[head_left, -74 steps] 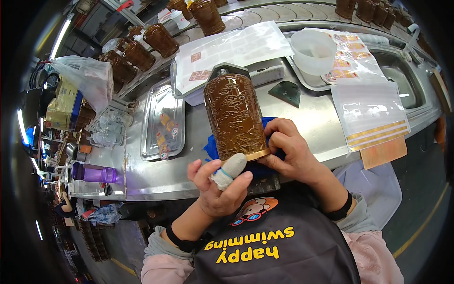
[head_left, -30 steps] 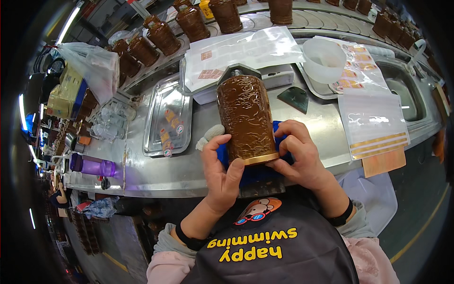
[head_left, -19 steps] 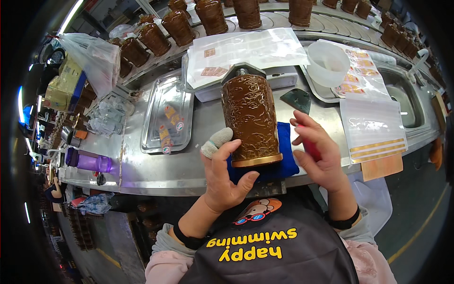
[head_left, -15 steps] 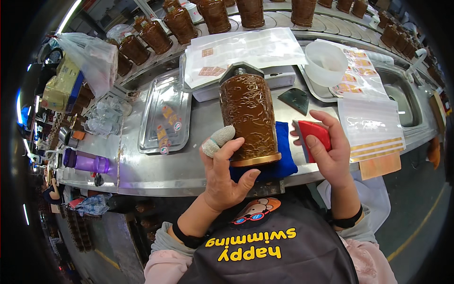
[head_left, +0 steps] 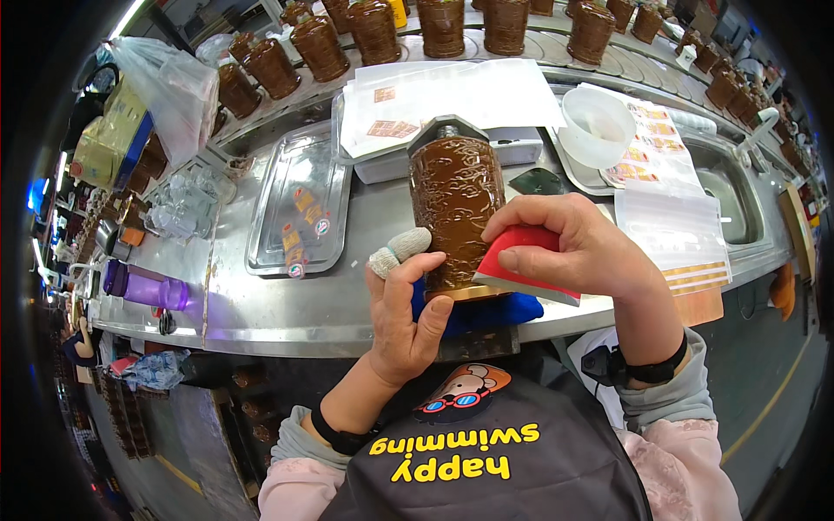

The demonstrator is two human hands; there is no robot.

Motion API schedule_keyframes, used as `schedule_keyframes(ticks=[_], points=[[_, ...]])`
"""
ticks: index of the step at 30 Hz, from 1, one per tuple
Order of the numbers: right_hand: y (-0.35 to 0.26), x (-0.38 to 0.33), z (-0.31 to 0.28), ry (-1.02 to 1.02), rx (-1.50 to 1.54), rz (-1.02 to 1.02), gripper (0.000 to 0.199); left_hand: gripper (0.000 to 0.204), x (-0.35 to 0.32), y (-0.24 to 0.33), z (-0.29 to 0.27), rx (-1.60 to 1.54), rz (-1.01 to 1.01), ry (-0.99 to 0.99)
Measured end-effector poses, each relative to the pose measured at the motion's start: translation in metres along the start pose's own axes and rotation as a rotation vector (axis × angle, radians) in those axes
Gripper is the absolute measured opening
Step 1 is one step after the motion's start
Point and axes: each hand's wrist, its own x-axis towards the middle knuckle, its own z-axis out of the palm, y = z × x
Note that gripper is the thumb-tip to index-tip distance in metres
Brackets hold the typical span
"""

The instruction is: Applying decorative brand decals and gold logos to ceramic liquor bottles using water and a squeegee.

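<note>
A brown bottle point(head_left: 453, 204) with a raised wavy pattern and a gold base band lies with its neck away from me. Its neck end rests in a dark angular holder point(head_left: 420, 139), and blue cloth point(head_left: 512, 310) shows under its base. My left hand point(head_left: 401, 304) lies along the bottle's lower left side, fingertips touching it, thumb spread apart; one finger wears a whitish finger cover point(head_left: 401, 250). Pinched in my right hand point(head_left: 578, 247) is a red squeegee point(head_left: 526, 260) with a grey edge. It overlaps the bottle's lower right side; whether its edge presses on the glass is unclear.
A metal tray point(head_left: 261, 239) with several small labels stands on the left, near a purple drinking bottle point(head_left: 148, 286). White sheets point(head_left: 452, 94), a translucent bowl point(head_left: 598, 128) and label sheets point(head_left: 665, 221) lie beyond and right. Several brown bottles point(head_left: 373, 35) line the far conveyor.
My right hand has moved left with the red squeegee, from beside the bottle to its lower right side. My left hand stays at the bottle's left.
</note>
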Motion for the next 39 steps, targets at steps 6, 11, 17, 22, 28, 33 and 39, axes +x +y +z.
schedule_keyframes(ticks=[6,11,17,22,28,33,39], points=[[-0.011,0.014,0.005,-0.086,-0.053,0.01,0.023,0.046,-0.003,0.002,-0.001,-0.068,-0.028,0.002],[-0.019,0.021,0.012,-0.163,-0.053,-0.018,0.023,0.053,0.002,0.005,0.0,0.07,0.063,-0.019],[-0.013,0.017,0.0,-0.062,-0.074,0.067,0.021,0.052,0.005,0.003,0.001,0.025,0.057,-0.017],[-0.015,0.017,0.009,-0.072,-0.021,-0.076,0.022,0.04,0.0,0.004,0.003,-0.126,-0.106,-0.03],[0.012,-0.008,-0.007,0.106,0.071,0.107,0.028,0.032,-0.005,0.0,0.004,-0.415,-0.282,0.072],[0.036,-0.031,-0.005,0.196,0.334,0.223,0.023,0.037,-0.004,-0.022,-0.002,-0.556,-0.379,0.211],[0.048,-0.033,0.002,0.237,0.455,0.181,0.029,0.059,0.02,0.019,-0.007,0.451,0.294,-0.213]])
